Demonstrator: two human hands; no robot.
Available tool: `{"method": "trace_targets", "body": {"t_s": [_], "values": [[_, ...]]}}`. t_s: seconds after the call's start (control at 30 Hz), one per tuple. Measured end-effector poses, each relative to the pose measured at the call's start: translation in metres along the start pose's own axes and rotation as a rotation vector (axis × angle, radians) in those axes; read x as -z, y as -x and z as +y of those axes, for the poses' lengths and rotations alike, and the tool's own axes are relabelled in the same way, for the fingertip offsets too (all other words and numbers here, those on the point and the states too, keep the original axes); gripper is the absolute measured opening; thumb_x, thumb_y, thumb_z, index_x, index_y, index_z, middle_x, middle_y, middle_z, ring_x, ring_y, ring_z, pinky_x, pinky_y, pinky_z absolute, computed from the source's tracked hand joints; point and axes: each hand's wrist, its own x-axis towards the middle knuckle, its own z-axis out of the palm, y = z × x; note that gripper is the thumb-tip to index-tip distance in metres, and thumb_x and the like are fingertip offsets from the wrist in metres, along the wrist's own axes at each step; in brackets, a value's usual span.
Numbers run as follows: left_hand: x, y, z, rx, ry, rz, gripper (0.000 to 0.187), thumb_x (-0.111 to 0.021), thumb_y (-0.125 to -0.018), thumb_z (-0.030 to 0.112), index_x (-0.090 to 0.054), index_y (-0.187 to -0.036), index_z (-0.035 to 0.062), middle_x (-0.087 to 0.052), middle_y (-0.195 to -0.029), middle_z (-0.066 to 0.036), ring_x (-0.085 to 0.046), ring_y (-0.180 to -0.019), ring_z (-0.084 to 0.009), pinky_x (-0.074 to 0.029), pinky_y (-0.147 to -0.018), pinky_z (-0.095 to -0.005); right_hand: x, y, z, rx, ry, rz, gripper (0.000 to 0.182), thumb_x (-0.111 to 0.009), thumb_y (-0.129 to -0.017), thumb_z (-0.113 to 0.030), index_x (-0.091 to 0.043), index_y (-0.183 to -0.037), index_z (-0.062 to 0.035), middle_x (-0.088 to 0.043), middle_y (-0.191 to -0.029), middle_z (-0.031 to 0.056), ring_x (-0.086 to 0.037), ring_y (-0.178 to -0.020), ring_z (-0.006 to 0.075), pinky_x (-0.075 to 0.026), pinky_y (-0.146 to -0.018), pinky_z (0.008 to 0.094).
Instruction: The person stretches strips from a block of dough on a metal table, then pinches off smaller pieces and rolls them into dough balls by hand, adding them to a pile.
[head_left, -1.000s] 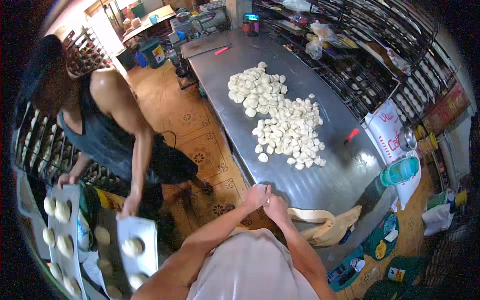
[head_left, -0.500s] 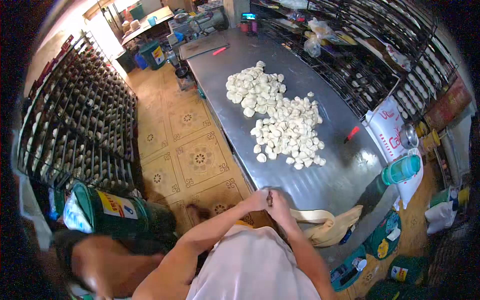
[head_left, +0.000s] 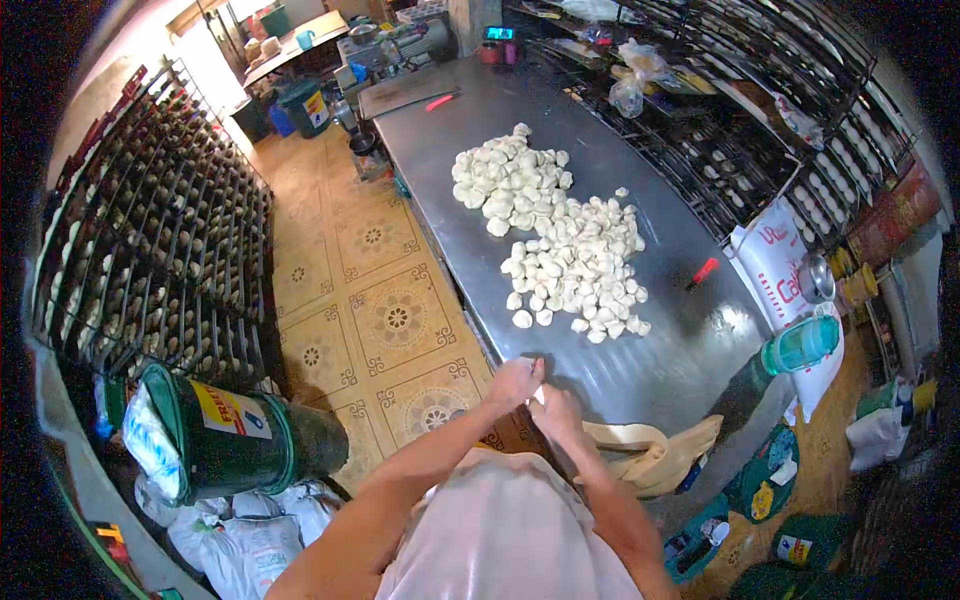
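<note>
My left hand [head_left: 517, 382] and my right hand [head_left: 560, 413] meet at the table's near edge, both with fingers closed. A small white bit of dough [head_left: 540, 394] shows between them; most of it is hidden by the fingers. By my right forearm lies a thick, folded strip of pale dough [head_left: 690, 452] on the near part of the metal table [head_left: 660, 380]. Ahead of my hands, a large heap of small cut dough pieces [head_left: 575, 260] spreads over the middle of the table.
A red-handled tool [head_left: 705, 270] and a teal container [head_left: 803, 345] are at the right side. Racks of dough pieces [head_left: 150, 220] stand left, beyond the tiled floor [head_left: 395, 315]. A green drum [head_left: 230, 430] and white sacks [head_left: 255, 550] are at lower left.
My hands have shifted slightly, the left one up and left, and a white bit now shows between them. The person at lower left has gone from view, uncovering the sacks.
</note>
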Motion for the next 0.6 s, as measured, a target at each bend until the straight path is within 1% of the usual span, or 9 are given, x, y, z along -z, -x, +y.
{"method": "trace_targets", "body": {"t_s": [0.03,0.07,0.13,0.3,0.37,0.4,0.43,0.5,0.6], "values": [[0.004,-0.01,-0.001,-0.013,-0.114,0.021,0.049,-0.045,-0.101,0.044,-0.07,-0.105,0.0021,-0.07,-0.086,-0.025,-0.069,-0.083,-0.0447,-0.055,-0.077,-0.054,0.0,0.002,-0.009,-0.002,0.001,-0.009,0.025,-0.066,-0.089,-0.024,-0.065,-0.101,-0.0026,-0.067,-0.078,0.0282,-0.067,-0.08,0.0475,-0.053,-0.071,0.0557],[0.01,-0.015,-0.006,-0.007,-0.111,0.018,0.049,-0.045,-0.101,0.044,-0.07,-0.105,0.0021,-0.07,-0.086,-0.025,-0.069,-0.083,-0.0447,-0.055,-0.077,-0.054,-0.002,0.002,-0.019,0.064,0.001,0.016,0.026,-0.067,-0.089,-0.024,-0.064,-0.104,-0.0029,-0.068,-0.079,0.0278,-0.067,-0.079,0.0474,-0.053,-0.07,0.0553],[0.023,-0.022,0.001,-0.173,0.169,0.421,0.045,-0.051,-0.1,0.038,-0.06,-0.122,0.0001,-0.068,-0.091,-0.027,-0.068,-0.088,-0.0466,-0.055,-0.078,-0.0542,0.002,0.001,-0.026,0.19,0.01,0.081,0.028,-0.067,-0.089,-0.023,-0.063,-0.108,-0.0034,-0.069,-0.081,0.0268,-0.067,-0.078,0.0473,-0.054,-0.069,0.0544],[0.016,0.009,-0.004,-0.459,0.133,0.221,0.038,-0.058,-0.099,0.027,-0.056,-0.127,0.0025,-0.068,-0.11,-0.025,-0.064,-0.099,-0.0474,-0.053,-0.084,-0.0508,-0.004,-0.014,0.017,-0.141,-0.197,0.301,0.034,-0.068,-0.089,-0.024,-0.059,-0.115,-0.0032,-0.07,-0.085,0.0254,-0.067,-0.075,0.0483,-0.054,-0.068,0.0537],[-0.003,0.03,-0.001,-0.213,0.199,-0.325,0.035,-0.053,-0.102,0.03,-0.061,-0.119,0.0011,-0.07,-0.1,-0.025,-0.067,-0.095,-0.0445,-0.053,-0.082,-0.0506,-0.014,0.001,0.035,0.152,-0.075,0.286,0.038,-0.069,-0.09,-0.025,-0.056,-0.12,-0.0039,-0.07,-0.087,0.024,-0.067,-0.077,0.049,-0.054,-0.07,0.0542],[-0.01,0.034,-0.001,-0.216,0.201,-0.329,0.035,-0.053,-0.102,0.03,-0.061,-0.119,0.0011,-0.07,-0.1,-0.025,-0.067,-0.095,-0.0445,-0.053,-0.082,-0.0506,-0.01,0.007,0.036,0.293,-0.01,0.275,0.04,-0.069,-0.09,-0.025,-0.055,-0.122,-0.0043,-0.07,-0.088,0.0232,-0.067,-0.078,0.0493,-0.054,-0.072,0.0544],[-0.015,0.036,-0.003,-0.205,0.217,-0.229,0.036,-0.051,-0.101,0.033,-0.063,-0.112,0.0004,-0.069,-0.096,-0.026,-0.067,-0.092,-0.0459,-0.054,-0.081,-0.0521,-0.008,0.01,0.036,0.29,-0.008,0.276,0.04,-0.069,-0.09,-0.025,-0.055,-0.122,-0.0043,-0.07,-0.088,0.0232,-0.067,-0.078,0.0493,-0.054,-0.072,0.0544],[-0.019,0.042,-0.004,-0.173,0.248,-0.026,0.044,-0.048,-0.101,0.038,-0.067,-0.097,-0.0012,-0.068,-0.088,-0.028,-0.066,-0.086,-0.0487,-0.054,-0.078,-0.055,-0.004,0.016,0.028,0.207,0.008,0.231,0.04,-0.068,-0.089,-0.028,-0.058,-0.117,-0.0021,-0.07,-0.092,0.0259,-0.067,-0.082,0.0497,-0.053,-0.074,0.0564],[-0.012,0.042,0.007,-0.142,0.173,-0.002,0.048,-0.046,-0.102,0.04,-0.068,-0.088,-0.0006,-0.069,-0.086,-0.027,-0.067,-0.084,-0.0485,-0.054,-0.077,-0.0548,-0.01,0.008,0.017,0.072,0.039,0.166,0.036,-0.067,-0.088,-0.029,-0.061,-0.109,-0.0011,-0.07,-0.091,0.0268,-0.066,-0.083,0.0497,-0.053,-0.075,0.0576]]}}
